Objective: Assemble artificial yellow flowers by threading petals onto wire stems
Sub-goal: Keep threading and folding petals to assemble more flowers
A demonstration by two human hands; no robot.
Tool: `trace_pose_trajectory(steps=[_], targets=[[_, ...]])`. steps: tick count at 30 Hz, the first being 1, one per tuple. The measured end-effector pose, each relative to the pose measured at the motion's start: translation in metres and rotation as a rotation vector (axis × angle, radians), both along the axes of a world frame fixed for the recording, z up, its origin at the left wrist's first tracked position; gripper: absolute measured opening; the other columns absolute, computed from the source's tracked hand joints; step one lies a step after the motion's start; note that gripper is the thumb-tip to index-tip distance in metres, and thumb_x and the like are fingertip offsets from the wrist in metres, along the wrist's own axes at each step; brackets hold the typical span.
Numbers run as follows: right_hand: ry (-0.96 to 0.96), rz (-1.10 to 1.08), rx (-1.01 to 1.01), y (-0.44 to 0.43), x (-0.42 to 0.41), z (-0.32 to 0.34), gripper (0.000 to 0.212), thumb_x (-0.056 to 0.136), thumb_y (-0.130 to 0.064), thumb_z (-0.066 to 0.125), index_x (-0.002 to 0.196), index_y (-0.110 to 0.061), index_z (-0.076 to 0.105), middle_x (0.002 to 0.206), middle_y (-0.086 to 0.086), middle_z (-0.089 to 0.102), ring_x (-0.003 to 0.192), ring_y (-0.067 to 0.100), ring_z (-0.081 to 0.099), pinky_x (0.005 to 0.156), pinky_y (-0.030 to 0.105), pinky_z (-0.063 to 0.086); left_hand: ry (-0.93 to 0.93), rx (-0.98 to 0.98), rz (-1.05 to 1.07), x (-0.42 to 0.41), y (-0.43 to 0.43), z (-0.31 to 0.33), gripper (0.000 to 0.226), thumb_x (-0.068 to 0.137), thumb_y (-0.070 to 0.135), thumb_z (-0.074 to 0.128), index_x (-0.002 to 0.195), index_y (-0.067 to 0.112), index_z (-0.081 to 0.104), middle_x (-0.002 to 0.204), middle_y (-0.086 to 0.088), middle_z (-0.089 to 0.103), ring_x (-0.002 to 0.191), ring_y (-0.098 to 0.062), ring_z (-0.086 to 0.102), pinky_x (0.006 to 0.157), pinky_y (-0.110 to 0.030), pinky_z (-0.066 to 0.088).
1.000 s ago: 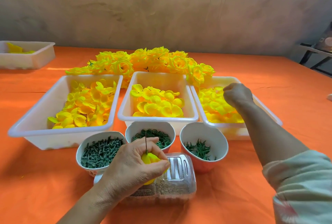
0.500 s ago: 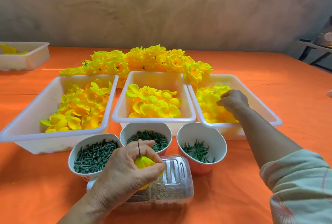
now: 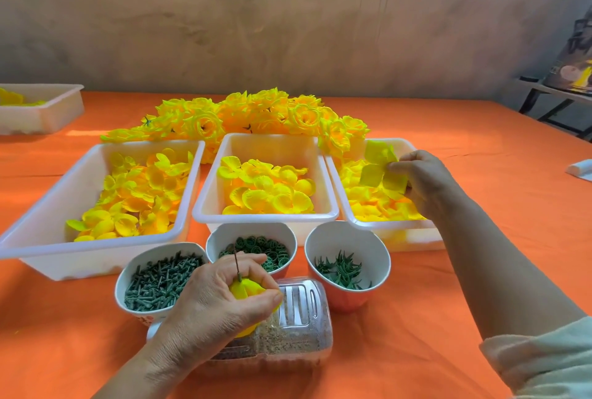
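Our right fingers (image 3: 400, 166) pinch a flat petal piece (image 3: 371, 174) just over the petal tray (image 3: 407, 233) beneath them. Our left fingers (image 3: 262, 299) curl round a part-built bud (image 3: 245, 289), its wire stem (image 3: 236, 262) pointing up. Finished flowers (image 3: 256, 116) heap beyond both; this bud likely needs more layers. A cup (image 3: 346, 238) of green sprigs stands between the two.
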State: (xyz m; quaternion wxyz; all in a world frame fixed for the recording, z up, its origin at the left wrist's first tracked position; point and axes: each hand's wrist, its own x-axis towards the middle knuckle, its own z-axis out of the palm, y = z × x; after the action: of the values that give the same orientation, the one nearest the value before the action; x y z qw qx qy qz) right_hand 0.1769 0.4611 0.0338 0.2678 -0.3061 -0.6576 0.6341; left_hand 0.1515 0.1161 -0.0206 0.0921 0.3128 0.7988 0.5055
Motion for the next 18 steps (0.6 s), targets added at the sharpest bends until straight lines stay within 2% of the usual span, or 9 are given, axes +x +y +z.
trace_pose_trajectory(steps=[3,5,9,14,18], targets=[[0.116,0.167,-0.118,-0.035,0.007,0.015,0.032,0.083,0.009,0.059,0.106,-0.012,0.051,0.091,0.013,0.063,0.073,0.024,0.064,0.066,0.033,0.049,0.002,-0.001,0.003,0.001,0.001,0.001,0.015,0.056,0.044,0.082,0.066,0.037,0.076,0.103,0.026,0.067,0.104,0.022,0.053,0.084,-0.016,0.041],[0.134,0.257,-0.143,-0.06,0.013,0.023,0.038,0.082,0.009,0.058,0.114,-0.011,0.051,0.095,0.014,0.066,0.078,0.028,0.065,0.071,0.034,0.048,-0.007,0.003,0.005,0.001,0.001,0.001,0.022,0.05,0.053,0.076,0.066,0.037,0.076,0.104,0.026,0.066,0.104,0.022,0.054,0.085,-0.018,0.043],[0.127,0.366,-0.191,-0.105,0.023,0.03,0.037,0.081,0.009,0.059,0.111,-0.013,0.058,0.087,0.009,0.067,0.066,0.019,0.064,0.057,0.025,0.049,-0.036,0.002,0.005,0.002,0.0,0.002,0.029,0.048,0.059,0.069,0.068,0.039,0.076,0.107,0.025,0.065,0.104,0.02,0.055,0.088,-0.025,0.051],[0.123,0.47,-0.267,-0.143,0.029,0.028,0.039,0.081,0.006,0.061,0.116,-0.012,0.06,0.095,0.01,0.071,0.074,0.021,0.067,0.062,0.029,0.05,-0.022,-0.021,0.007,0.001,0.001,-0.002,0.017,0.055,0.051,0.074,0.069,0.043,0.075,0.107,0.026,0.066,0.103,0.023,0.053,0.082,-0.011,0.04],[0.114,0.512,-0.267,-0.165,0.033,0.027,0.038,0.081,0.004,0.064,0.115,-0.011,0.059,0.103,0.017,0.072,0.08,0.027,0.069,0.073,0.039,0.053,-0.072,-0.002,-0.015,-0.002,0.0,-0.007,0.022,0.055,0.053,0.073,0.073,0.041,0.076,0.11,0.026,0.064,0.105,0.021,0.054,0.08,-0.012,0.041]])
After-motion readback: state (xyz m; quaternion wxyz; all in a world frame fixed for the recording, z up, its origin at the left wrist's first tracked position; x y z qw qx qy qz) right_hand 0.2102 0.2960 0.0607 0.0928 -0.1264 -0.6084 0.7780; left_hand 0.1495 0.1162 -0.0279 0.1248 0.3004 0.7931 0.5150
